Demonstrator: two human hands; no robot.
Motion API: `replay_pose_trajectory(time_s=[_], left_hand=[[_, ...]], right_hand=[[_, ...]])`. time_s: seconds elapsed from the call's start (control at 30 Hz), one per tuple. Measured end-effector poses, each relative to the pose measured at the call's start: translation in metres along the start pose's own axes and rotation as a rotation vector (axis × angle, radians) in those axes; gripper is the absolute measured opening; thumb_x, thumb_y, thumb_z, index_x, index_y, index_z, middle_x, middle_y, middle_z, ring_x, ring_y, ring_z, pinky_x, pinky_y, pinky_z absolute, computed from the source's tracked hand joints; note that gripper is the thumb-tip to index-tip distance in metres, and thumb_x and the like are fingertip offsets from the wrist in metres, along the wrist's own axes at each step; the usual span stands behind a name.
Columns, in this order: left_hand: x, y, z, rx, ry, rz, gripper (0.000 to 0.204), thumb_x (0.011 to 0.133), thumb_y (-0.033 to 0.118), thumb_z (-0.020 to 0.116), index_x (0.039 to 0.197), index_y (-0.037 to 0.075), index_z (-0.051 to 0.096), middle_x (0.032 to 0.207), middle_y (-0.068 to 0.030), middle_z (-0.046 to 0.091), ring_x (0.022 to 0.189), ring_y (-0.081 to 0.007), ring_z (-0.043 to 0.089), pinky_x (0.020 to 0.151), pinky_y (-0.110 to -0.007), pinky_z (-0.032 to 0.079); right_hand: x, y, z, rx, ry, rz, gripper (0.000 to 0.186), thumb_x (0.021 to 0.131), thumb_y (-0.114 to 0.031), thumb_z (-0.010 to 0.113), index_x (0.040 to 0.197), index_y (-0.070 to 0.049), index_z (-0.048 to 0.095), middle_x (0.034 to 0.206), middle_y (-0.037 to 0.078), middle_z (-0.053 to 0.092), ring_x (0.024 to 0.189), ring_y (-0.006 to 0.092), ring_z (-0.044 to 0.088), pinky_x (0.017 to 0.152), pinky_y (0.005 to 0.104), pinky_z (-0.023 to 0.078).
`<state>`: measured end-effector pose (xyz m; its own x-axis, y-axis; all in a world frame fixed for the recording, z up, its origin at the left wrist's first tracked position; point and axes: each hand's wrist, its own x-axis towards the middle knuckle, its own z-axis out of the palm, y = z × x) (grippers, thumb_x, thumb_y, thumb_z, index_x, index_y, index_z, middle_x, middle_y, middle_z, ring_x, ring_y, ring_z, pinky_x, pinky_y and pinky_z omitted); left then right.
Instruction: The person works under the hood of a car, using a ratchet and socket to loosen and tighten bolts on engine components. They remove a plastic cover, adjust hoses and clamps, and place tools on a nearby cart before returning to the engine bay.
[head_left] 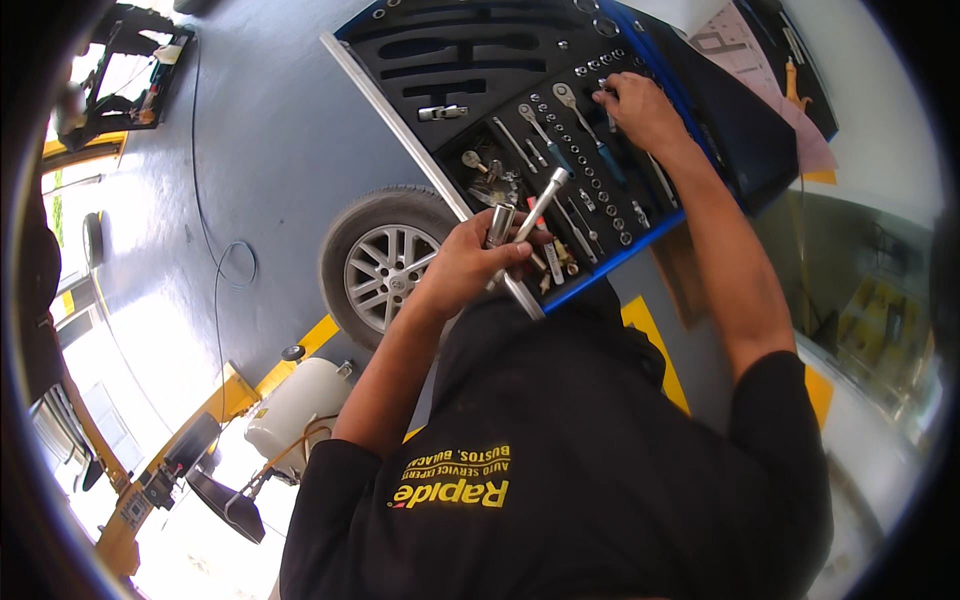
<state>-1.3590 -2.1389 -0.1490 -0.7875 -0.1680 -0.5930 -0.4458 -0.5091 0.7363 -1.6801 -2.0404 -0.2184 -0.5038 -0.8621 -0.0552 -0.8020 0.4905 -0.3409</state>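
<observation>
My left hand point(472, 262) is closed around a chrome deep socket point(500, 226) and a long chrome bar with a socket-shaped end point(543, 203), held above the near left part of an open tool drawer point(455, 140). Over the drawer's right side, my right hand point(645, 112) has its fingers pinched on a small chrome socket piece point(611, 121), partly covered by the fingers. Beside it in the black foam lie a larger ratchet point(590, 125) and a smaller ratchet point(540, 130), both blue-handled. Rows of small sockets point(590, 172) sit near them.
A compartment of loose tools point(490, 180) lies under my left hand. A universal joint point(443, 113) rests in the left foam. A wheel point(390, 265) stands left of the drawer. A hose point(215, 270) runs along the floor towards a white tank point(300, 405).
</observation>
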Motion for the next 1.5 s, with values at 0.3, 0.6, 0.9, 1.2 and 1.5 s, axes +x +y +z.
replay_pose_trajectory(time_s=[0.3, 0.6, 0.9, 1.2, 1.5], left_hand=[[-0.017, -0.026, -0.01, -0.164, 0.188, 0.047, 0.046, 0.09, 0.017, 0.069, 0.13, -0.003, 0.057, 0.097, -0.0098, 0.072, 0.068, -0.0082, 0.057, 0.06, -0.022, 0.045], [-0.009, -0.002, 0.001, -0.08, 0.175, 0.036, 0.04, 0.093, 0.017, 0.069, 0.127, -0.002, 0.061, 0.091, -0.0051, 0.07, 0.072, -0.009, 0.059, 0.064, -0.024, 0.045], [0.007, 0.025, 0.002, 0.162, 0.08, -0.049, 0.031, 0.088, 0.03, 0.074, 0.104, 0.005, 0.067, 0.078, 0.0004, 0.061, 0.067, -0.0088, 0.056, 0.061, -0.024, 0.043], [-0.019, 0.086, 0.016, 0.789, -0.486, -0.292, 0.036, 0.093, 0.036, 0.074, 0.109, 0.004, 0.069, 0.082, -0.0026, 0.067, 0.076, -0.0116, 0.062, 0.071, -0.031, 0.051], [-0.064, 0.05, -0.029, 0.497, -0.304, -0.359, 0.026, 0.1, 0.031, 0.068, 0.101, 0.005, 0.065, 0.077, 0.0007, 0.064, 0.065, -0.0065, 0.06, 0.055, -0.025, 0.047]], right_hand=[[-0.011, 0.027, 0.03, 0.114, 0.145, -0.05, 0.027, 0.089, -0.014, 0.072, 0.109, 0.001, 0.061, 0.105, 0.021, 0.069, 0.101, 0.0411, 0.066, 0.088, 0.0456, 0.053], [-0.005, 0.003, 0.039, 0.285, 0.134, 0.172, 0.03, 0.082, -0.022, 0.079, 0.101, -0.001, 0.067, 0.099, 0.02, 0.071, 0.097, 0.0398, 0.068, 0.085, 0.0449, 0.053], [-0.011, -0.018, -0.004, 0.333, -0.032, 0.329, 0.044, 0.085, -0.038, 0.08, 0.108, -0.004, 0.067, 0.105, 0.018, 0.072, 0.1, 0.0366, 0.07, 0.086, 0.0444, 0.054], [-0.129, -0.113, -0.114, 0.332, -0.906, -0.312, 0.029, 0.1, -0.034, 0.06, 0.115, -0.009, 0.066, 0.096, 0.015, 0.07, 0.093, 0.0363, 0.068, 0.081, 0.0489, 0.05], [-0.146, 0.0, -0.212, 0.374, -0.517, 0.304, 0.016, 0.095, -0.012, 0.061, 0.105, -0.002, 0.068, 0.101, 0.016, 0.074, 0.097, 0.0272, 0.072, 0.086, 0.0432, 0.054]])
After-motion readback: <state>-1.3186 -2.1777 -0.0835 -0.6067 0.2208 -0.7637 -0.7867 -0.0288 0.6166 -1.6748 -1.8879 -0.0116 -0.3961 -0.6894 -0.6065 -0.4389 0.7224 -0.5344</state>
